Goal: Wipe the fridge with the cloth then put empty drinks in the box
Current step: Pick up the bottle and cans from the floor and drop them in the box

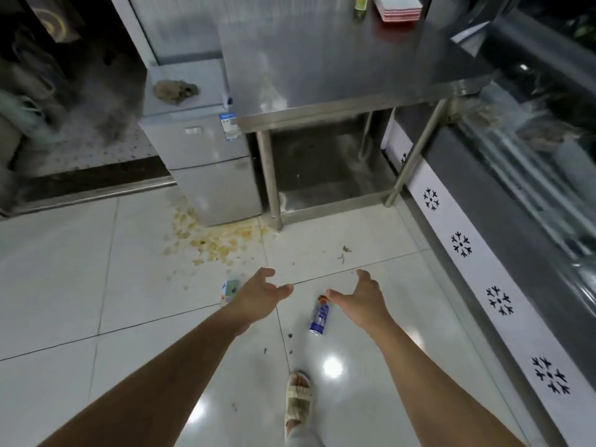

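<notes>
Both hands empty, fingers spread: left hand (261, 293), right hand (362, 296). Can (319, 317) lying between them on floor; risk: rolling away if nudged.

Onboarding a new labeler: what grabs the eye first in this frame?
Both bare arms reach forward, left hand and right hand open, holding nothing, above the white tiled floor. Between them a blue can lies on its side. Further off, a yellowish spill spreads at the foot of the small fridge, where a crumpled cloth sits on top.
</notes>
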Demonstrator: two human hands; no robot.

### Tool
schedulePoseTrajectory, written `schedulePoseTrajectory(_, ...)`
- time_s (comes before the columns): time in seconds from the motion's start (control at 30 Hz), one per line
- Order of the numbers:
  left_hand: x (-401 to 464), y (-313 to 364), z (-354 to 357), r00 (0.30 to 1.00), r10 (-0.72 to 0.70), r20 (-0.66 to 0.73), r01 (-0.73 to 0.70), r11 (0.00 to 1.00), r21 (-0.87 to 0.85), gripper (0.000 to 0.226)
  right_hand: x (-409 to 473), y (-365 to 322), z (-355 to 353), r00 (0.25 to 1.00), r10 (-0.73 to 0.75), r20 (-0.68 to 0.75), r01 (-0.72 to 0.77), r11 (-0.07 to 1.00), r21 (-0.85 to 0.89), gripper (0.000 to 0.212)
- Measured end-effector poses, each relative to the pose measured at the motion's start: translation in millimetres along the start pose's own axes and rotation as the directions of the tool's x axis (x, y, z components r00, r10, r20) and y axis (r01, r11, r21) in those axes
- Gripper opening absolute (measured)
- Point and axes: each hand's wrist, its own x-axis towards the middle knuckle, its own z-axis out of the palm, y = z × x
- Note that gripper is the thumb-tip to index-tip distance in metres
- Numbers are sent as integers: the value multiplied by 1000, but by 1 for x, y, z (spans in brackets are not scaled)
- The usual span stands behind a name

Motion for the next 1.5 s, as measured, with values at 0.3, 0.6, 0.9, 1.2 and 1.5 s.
schedulePoseTrajectory(0.3,126,-11,24,996,-57,72,47,990,132,60,95,19,45,985,172,-26,-173,985,-10,83)
schedulePoseTrajectory(0.6,258,-68,57,979,-56,198,-5,955,298,58,182,84,132,939,342,-42,-340,939,54,80)
schedulePoseTrajectory(0.9,393,-173,110,962,-70,264,-49,907,419,64,285,178,236,901,419,-111,-408,907,109,76)
schedulePoseTrajectory(1.2,498,-284,157,966,-43,255,-87,874,477,66,385,285,340,881,400,-255,-408,913,21,92)
schedulePoseTrajectory(1.5,553,-348,159,971,-40,235,-88,854,512,65,443,354,396,868,407,-286,-427,904,-8,102)
